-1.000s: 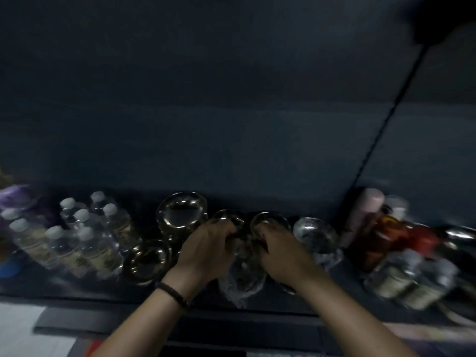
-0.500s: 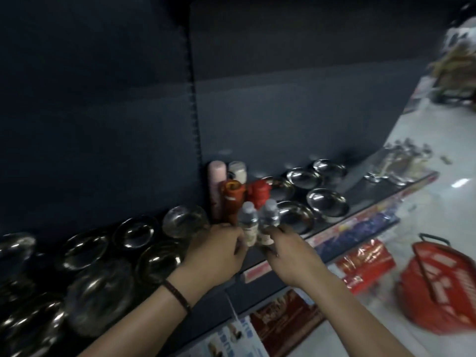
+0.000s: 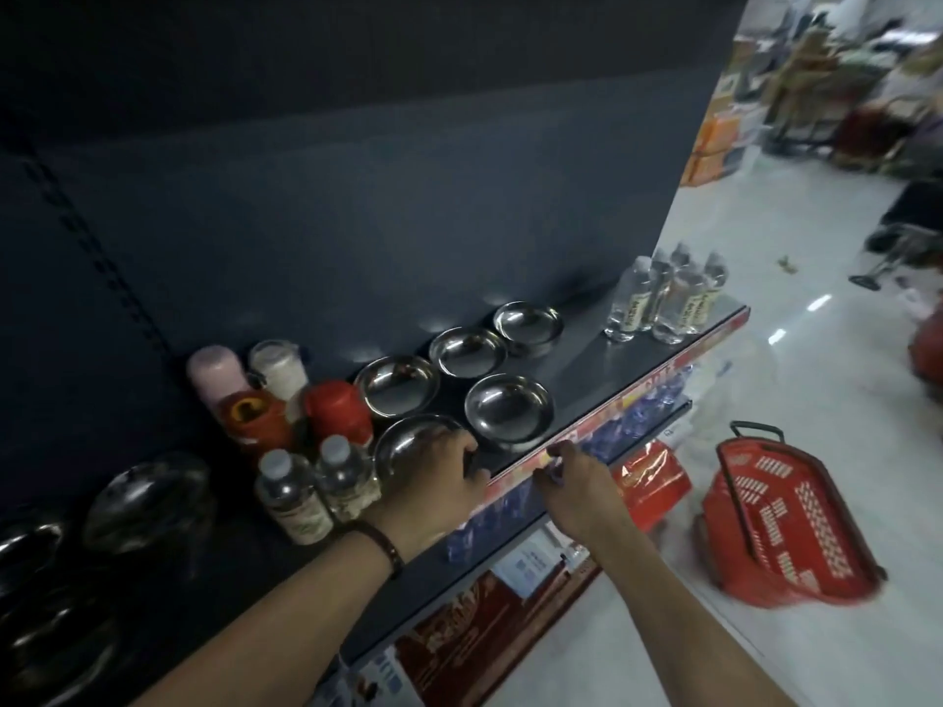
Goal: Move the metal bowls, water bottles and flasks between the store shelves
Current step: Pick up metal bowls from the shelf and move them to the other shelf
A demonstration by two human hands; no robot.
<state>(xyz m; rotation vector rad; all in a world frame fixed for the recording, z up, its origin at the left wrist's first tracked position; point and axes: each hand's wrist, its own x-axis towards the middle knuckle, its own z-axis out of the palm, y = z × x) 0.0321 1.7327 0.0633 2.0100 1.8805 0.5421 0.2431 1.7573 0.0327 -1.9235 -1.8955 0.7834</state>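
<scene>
Several empty metal bowls stand on the dark shelf (image 3: 602, 359). My left hand (image 3: 439, 482) lies over the nearest bowl (image 3: 403, 443), fingers curled on its right rim. Another bowl (image 3: 510, 410) sits just right of it, with three more behind (image 3: 398, 385). Two small water bottles (image 3: 311, 492) stand free, just left of my left wrist. Behind them are the pink (image 3: 212, 372), white (image 3: 278, 367), orange (image 3: 252, 415) and red (image 3: 337, 405) flasks. My right hand (image 3: 576, 482) is at the shelf's red front strip, fingers loosely bent, holding nothing I can see.
A cluster of water bottles (image 3: 663, 298) stands at the shelf's far right end. Plastic-wrapped bowls (image 3: 148, 497) fill the dim left section. A red shopping basket (image 3: 780, 528) lies on the white floor to the right. Red packs (image 3: 648, 482) sit on the lower shelf.
Both hands have let go of the two small water bottles, which now stand on the shelf. My left hand moved right onto the nearest bowl; my right hand dropped to the shelf edge.
</scene>
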